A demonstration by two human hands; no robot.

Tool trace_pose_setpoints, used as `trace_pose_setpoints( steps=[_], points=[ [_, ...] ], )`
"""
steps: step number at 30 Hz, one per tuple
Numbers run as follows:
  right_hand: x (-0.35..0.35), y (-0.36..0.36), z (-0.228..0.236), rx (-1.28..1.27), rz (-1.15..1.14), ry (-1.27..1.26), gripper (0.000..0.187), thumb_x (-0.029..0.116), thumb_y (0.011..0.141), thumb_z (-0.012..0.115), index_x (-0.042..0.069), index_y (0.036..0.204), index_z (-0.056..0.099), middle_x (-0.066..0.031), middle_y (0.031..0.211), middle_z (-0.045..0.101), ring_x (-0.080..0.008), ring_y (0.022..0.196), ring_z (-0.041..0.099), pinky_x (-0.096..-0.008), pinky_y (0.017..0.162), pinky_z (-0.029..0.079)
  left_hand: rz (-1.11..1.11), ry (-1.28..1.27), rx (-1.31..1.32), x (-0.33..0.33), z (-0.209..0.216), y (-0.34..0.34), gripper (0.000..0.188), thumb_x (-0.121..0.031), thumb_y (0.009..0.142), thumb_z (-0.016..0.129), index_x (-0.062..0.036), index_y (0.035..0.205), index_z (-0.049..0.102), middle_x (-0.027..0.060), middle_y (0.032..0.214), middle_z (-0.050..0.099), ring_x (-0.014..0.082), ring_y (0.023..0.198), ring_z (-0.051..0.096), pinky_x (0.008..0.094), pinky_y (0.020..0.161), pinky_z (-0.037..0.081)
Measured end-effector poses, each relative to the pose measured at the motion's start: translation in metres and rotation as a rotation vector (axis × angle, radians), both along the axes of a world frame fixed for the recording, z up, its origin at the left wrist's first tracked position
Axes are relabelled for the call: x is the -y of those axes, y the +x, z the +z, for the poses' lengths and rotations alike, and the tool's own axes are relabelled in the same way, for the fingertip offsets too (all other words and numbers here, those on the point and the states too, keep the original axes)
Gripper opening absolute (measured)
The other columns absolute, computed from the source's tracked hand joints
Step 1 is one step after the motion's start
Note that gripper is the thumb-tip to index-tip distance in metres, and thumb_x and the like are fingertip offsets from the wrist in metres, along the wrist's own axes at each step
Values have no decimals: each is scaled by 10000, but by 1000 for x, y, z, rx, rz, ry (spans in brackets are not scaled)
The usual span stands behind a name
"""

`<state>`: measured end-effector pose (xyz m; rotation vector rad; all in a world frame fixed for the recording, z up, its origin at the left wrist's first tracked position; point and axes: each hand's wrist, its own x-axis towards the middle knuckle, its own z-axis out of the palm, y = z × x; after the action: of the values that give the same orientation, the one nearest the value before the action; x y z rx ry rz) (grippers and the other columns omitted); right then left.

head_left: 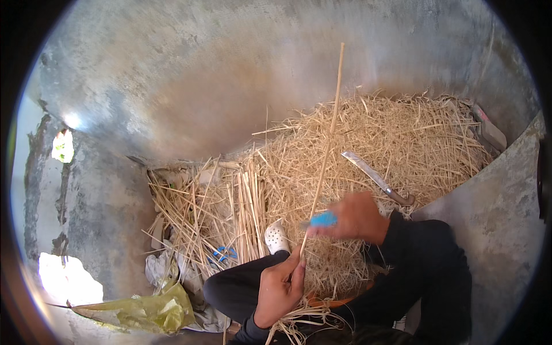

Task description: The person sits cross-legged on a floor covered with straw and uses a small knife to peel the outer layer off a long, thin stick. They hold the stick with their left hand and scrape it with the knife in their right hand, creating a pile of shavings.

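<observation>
My left hand (280, 289) is closed around the lower end of a long, thin, pale stick (329, 138), which looks like cane or bamboo. The stick leans up and slightly right, its far tip in front of the wall. My right hand (361, 217), smeared by motion, grips a small knife by its blue handle (324, 219). Its blade is hardly visible and lies against or very near the stick, just above my left hand. Curled thin strips (310, 317) lie by my left wrist, over my lap.
A machete (368, 171) with a wooden handle lies on a heap of shavings (414, 138) ahead. Split sticks (250, 201) lie to the left, near my white clog (276, 237) and a blue item (224, 253). Yellowish plastic sheeting (155, 310) is at lower left. Concrete walls (218, 75) enclose the space.
</observation>
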<state>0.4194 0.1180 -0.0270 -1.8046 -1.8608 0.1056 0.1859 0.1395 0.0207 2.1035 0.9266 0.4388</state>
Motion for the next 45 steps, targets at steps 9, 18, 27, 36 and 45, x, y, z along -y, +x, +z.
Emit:
trace_pose_setpoints(
  steps=[9, 18, 27, 36, 45],
  points=[
    [-2, -3, -14, -77, -23, -17, 736, 791, 770, 501, 104, 536, 624, -82, 439, 500, -260, 377, 513, -409, 396, 380, -18, 90, -44, 8, 11, -9, 335, -15, 846, 602, 73, 1170, 602, 203, 610, 520, 314, 503, 564, 355, 484, 425],
    [-3, -5, -12, -38, -81, 37, 779, 816, 728, 522, 71, 517, 610, -117, 444, 520, -288, 401, 551, -397, 425, 435, -17, 171, -82, 10, 15, -6, 329, -3, 843, 597, 71, 1163, 609, 196, 595, 491, 309, 471, 535, 359, 458, 399],
    [-2, -1, -25, -122, -135, -5, 807, 842, 740, 462, 82, 521, 620, -99, 438, 510, -268, 412, 555, -392, 424, 426, -48, 114, -74, 23, 12, -15, 298, -6, 831, 619, 83, 1116, 626, 208, 625, 538, 318, 499, 573, 355, 478, 437],
    [0, -13, 1, -26, 11, 124, 808, 854, 723, 468, 90, 499, 604, -85, 428, 508, -245, 368, 528, -350, 390, 391, -18, 276, -95, 13, 14, -11, 350, -3, 824, 617, 53, 1170, 616, 167, 601, 528, 304, 487, 564, 364, 463, 432],
    [3, -10, -13, -117, -17, -51, 878, 875, 735, 402, 52, 513, 613, -131, 450, 514, -286, 429, 551, -420, 437, 418, -53, 252, -71, 12, 14, -13, 303, 7, 820, 625, 65, 1117, 637, 181, 605, 527, 311, 479, 552, 357, 453, 421]
  ],
)
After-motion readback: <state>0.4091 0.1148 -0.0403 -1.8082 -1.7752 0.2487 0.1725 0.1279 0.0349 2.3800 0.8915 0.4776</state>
